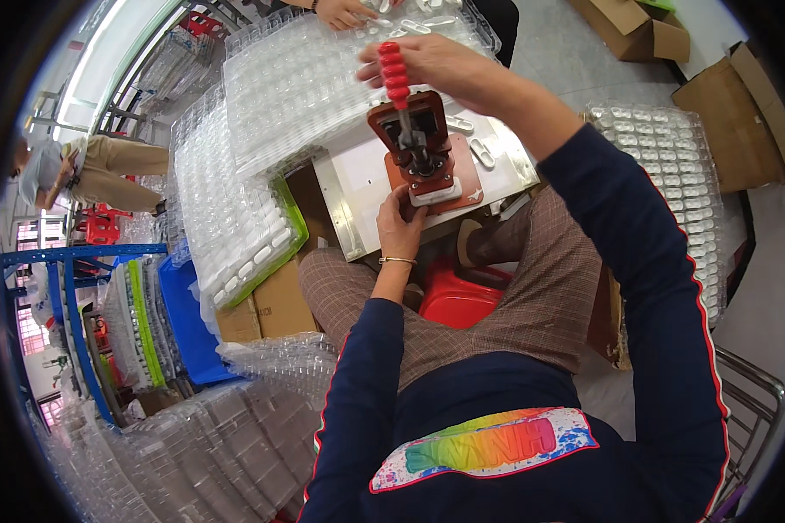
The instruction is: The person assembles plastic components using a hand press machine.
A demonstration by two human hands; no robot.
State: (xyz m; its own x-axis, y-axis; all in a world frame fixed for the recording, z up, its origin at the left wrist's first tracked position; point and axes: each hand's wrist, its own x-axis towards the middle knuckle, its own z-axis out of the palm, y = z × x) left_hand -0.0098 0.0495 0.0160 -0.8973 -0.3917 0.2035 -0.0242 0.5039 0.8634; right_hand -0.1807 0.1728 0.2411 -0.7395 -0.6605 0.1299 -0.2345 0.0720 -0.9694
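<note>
A small hand press (pixel 420 144) with a brown-red body and a ribbed red handle (pixel 394 74) stands on the worktable, its handle pointing up. My right hand (pixel 427 65) is at the handle's far side; its fingers stretch left past the handle and do not cover its near face. Low on the press's near side, my left hand (pixel 399 225) pinches the left end of a white plastic piece (pixel 436 193) at the base. That piece is partly hidden by fingers and press. Loose white oval plastic parts (pixel 481 153) lie right of the press.
Stacked clear blister trays (pixel 279 105) full of white parts fill the table's left and far side. Another tray stack (pixel 663 174) stands at the right. Across the table, another person's hand (pixel 342 12) handles parts. A red stool (pixel 462 301) shows between my legs; cardboard boxes (pixel 632 30) stand far right.
</note>
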